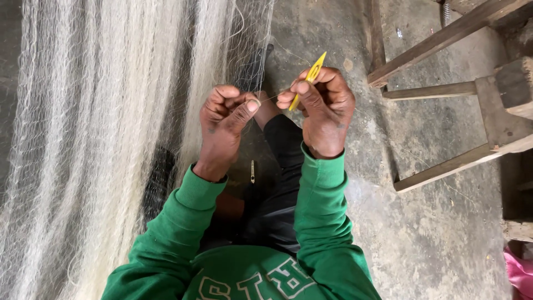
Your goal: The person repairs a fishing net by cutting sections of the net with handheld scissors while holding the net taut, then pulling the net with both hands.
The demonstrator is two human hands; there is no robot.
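My right hand [322,108] pinches a yellow netting needle [314,71], whose tip points up and to the right. My left hand [226,114] is closed on fine mesh of the pale fishing net [100,139], thumb pressed against the forefinger. A thin thread [270,98] runs taut between the two hands. Both arms wear green sleeves. The net hangs in long folds at the left and partly drapes over my dark trousers [277,183].
A wooden bench frame [444,94] stands at the right on the grey concrete floor [433,239]. A small pale object [252,171] lies on my lap. A pink cloth [519,272] shows at the bottom right corner.
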